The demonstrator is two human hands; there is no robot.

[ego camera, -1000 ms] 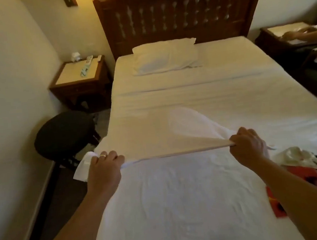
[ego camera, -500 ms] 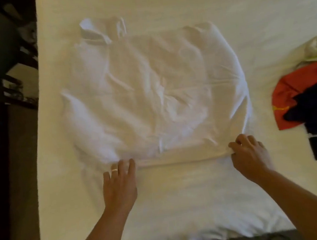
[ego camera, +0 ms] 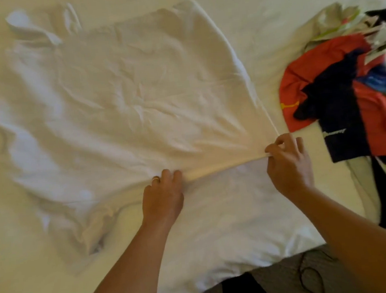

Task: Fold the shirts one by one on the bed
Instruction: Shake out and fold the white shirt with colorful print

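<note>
Now the shirt (ego camera: pixel 122 101) lies spread on the bed (ego camera: pixel 229 225), a bunched sleeve at its left, its near hem toward me. My left hand (ego camera: pixel 162 199) has its fingers curled onto the hem near the middle (I cannot tell whether they truly pinch it or only press). My right hand (ego camera: pixel 289 163) pinches the hem's right corner between thumb and fingers, cloth taut between the two. To do this well, I'd say, I should pull the hem straight and smooth the wrinkles toward the collar before any fold. Under everything is a white sheet, rumpled. Right of the shirt, near but apart, waits a pile (ego camera: pixel 351 99) of red, dark and patterned clothes.
</note>
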